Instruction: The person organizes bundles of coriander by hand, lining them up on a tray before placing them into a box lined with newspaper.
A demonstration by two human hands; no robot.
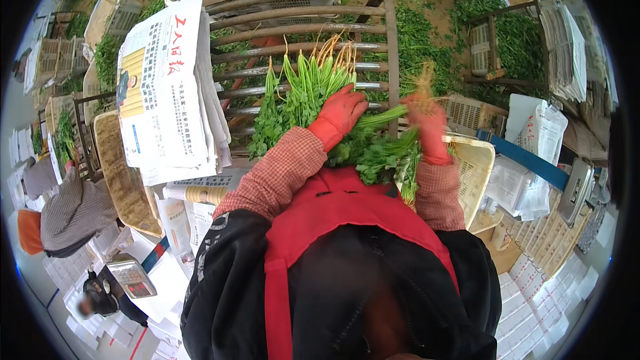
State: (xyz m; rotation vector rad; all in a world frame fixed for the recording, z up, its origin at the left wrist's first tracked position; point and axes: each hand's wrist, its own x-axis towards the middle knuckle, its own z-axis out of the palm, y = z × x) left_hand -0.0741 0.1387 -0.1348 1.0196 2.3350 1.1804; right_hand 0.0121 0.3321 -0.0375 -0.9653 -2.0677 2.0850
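Observation:
Bunches of leafy green herbs with pale roots, like coriander (pixel 312 77), lie side by side on a slatted metal rack (pixel 300 11), roots away from me. My left hand (pixel 340 112), in a red rubber glove, lies over the right part of the stems; whether it grips any is hard to tell. My right hand (pixel 427 122), gloved the same and blurred by motion, holds a smaller bunch (pixel 385 120) by its root end at the rack's right edge. Its leaves hang towards my red apron (pixel 345 200). A stack of newspapers (pixel 165 90) covers the rack's left side.
Plastic crates stand at the right (pixel 472 175) and left (pixel 127 175). Loose greens (pixel 420 40) cover the ground beyond the rack. A blue-armed scale (pixel 525 157) is at the right, another scale (pixel 132 277) at the lower left. Other people (pixel 80 215) are at the left.

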